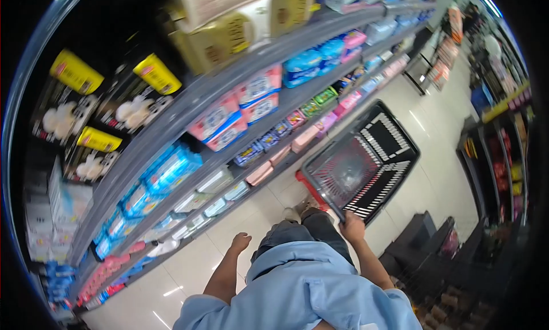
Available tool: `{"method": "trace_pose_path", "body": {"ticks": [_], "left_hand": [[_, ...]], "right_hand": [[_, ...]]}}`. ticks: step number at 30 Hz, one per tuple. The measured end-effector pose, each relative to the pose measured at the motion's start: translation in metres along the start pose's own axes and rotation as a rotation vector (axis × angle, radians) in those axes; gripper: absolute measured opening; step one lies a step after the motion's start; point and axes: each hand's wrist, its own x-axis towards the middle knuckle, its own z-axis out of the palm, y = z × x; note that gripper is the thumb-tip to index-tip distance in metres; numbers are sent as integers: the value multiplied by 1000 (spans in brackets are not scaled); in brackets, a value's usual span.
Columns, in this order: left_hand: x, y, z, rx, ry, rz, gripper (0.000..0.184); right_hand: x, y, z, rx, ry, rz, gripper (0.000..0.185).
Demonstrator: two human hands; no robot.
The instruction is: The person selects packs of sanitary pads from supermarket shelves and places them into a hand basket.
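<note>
You are in a shop with a shiny, pale tile floor (437, 187), and a big shopping basket (394, 138) is out in front of you. To the left of the basket runs a long grey shelf (182, 111). Its packs stand in rows, like with like, probably so that each kind is easy to find. The pink packs (214, 118) and the blue packs (171, 167) sit to the left of the basket, turned so their big pictures face out. Higher up, and also left of the basket, are gold packs (220, 41) and some bright yellow labels (157, 74), most likely bright so that you spot them fast. Right of the basket, across the floor, is a dark rack (485, 173) with more goods.

Your right hand (352, 227) is wrapped around the basket's near end. That end is closest to your body, so it seems the easy place to hold it with one arm reaching down. The basket leans away from you, and a red part (313, 191) shows along its near left edge. I cannot see whether its bottom touches the floor.

Your left hand (241, 242) hangs out to the left of the basket, apart from it and from the shelf. The fingers look a bit curled, but they are too small and blurry for me to tell whether they are closed. I see nothing in them.
</note>
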Motion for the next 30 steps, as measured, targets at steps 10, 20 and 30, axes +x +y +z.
{"method": "trace_pose_path", "body": {"ticks": [10, 20, 30], "left_hand": [[-6, 55, -16, 205, -23, 93, 50], [-18, 115, 11, 119, -41, 107, 48], [-19, 77, -34, 162, 12, 143, 49]], "right_hand": [[-57, -36, 2, 97, -336, 0, 48], [-53, -32, 4, 129, -325, -15, 48], [-56, -34, 5, 88, -283, 10, 47]]}}
